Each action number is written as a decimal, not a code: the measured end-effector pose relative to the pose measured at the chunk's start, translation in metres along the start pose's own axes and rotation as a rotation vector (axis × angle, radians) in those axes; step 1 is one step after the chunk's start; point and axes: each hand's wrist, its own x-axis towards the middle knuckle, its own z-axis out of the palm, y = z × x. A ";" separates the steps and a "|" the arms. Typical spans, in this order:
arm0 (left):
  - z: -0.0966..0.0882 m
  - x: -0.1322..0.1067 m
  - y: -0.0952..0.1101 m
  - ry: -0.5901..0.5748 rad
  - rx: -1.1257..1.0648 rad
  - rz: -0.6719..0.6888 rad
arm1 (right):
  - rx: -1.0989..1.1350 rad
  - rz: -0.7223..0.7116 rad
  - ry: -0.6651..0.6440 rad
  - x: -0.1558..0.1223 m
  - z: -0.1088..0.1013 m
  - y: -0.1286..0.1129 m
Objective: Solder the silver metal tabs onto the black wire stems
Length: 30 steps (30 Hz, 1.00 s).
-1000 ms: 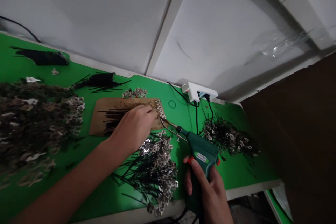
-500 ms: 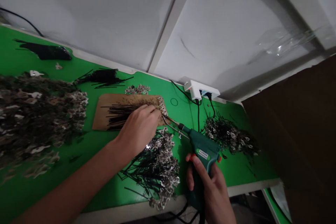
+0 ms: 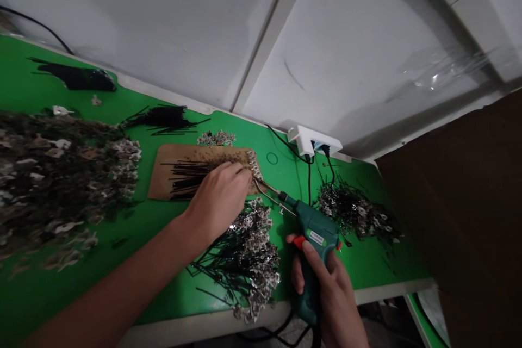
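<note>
My right hand (image 3: 326,293) is wrapped round the grip of a green soldering gun (image 3: 312,234), a finger lying on its red trigger. The gun's metal tip points up-left at the right end of a brown cardboard sheet (image 3: 165,174). My left hand (image 3: 218,198) rests on that sheet with its fingers pinched together right by the tip, on something too small to make out. Thin black wires (image 3: 185,174) lie across the cardboard, and small silvery metal pieces (image 3: 255,162) line its right edge.
The green table (image 3: 61,288) carries a big heap of silvery-tipped wires (image 3: 53,174) at left, another pile (image 3: 244,255) near the front edge, and a third (image 3: 354,212) at right. A white power strip (image 3: 312,144) sits by the wall. Black wire bundles (image 3: 163,118) lie behind.
The whole view has drifted slightly, so everything sits a little higher and further right. Both hands keep their grips; the gun's tip stays by my left fingers.
</note>
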 end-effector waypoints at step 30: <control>0.003 0.000 -0.001 0.012 -0.013 0.003 | 0.073 0.030 -0.094 0.004 -0.006 0.005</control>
